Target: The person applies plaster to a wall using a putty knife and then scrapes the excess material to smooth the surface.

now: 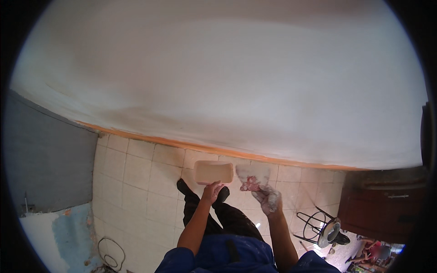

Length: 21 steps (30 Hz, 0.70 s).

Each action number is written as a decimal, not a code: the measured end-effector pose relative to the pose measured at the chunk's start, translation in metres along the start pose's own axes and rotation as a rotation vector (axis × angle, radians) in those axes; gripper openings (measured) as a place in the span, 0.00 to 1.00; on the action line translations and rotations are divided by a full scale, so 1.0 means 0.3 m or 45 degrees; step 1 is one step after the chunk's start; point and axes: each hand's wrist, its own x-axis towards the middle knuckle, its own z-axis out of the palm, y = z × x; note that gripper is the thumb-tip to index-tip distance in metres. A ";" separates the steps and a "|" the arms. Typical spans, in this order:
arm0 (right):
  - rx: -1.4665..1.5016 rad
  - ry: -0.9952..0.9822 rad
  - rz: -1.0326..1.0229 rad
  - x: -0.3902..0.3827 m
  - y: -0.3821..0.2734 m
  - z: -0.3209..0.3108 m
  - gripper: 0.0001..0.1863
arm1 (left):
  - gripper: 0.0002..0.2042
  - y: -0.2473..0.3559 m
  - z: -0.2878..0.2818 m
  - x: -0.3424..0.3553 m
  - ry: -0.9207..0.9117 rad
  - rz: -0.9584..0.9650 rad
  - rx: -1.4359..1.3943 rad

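My left hand grips the near edge of a pinkish rectangular tray from below. A pale, smooth material lies in the tray. To its right, my right hand is closed on a flat, wide grey-bladed scraper with a blotchy red and white part near the fingers. White residue coats that hand. Blade and tray rim are close together but look apart. My fingertips are partly hidden on both sides.
A large whitish wall stands ahead, with an orange strip along its base above the tiled floor. A metal stool and dark red cabinet are at right. A cable loop lies lower left.
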 end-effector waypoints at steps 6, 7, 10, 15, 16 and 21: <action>0.390 -0.739 0.066 0.466 0.246 -0.146 0.14 | 0.09 0.017 -0.007 -0.023 -0.076 0.214 0.542; 0.486 -0.961 0.010 0.507 0.249 -0.127 0.15 | 0.09 0.007 -0.042 -0.035 -0.164 0.473 1.088; 0.378 -0.801 -0.005 0.567 0.183 -0.036 0.16 | 0.09 0.022 -0.012 -0.053 -0.053 0.223 0.570; 0.120 -0.267 -0.196 0.284 -0.028 0.172 0.17 | 0.09 0.027 -0.037 -0.094 0.111 -0.023 0.004; 0.148 -0.284 -0.225 0.238 -0.059 0.185 0.17 | 0.09 0.022 -0.054 -0.090 0.092 -0.005 -0.002; 0.262 -0.436 -0.271 0.021 -0.067 0.056 0.14 | 0.11 -0.003 -0.040 -0.091 0.047 -0.014 -0.014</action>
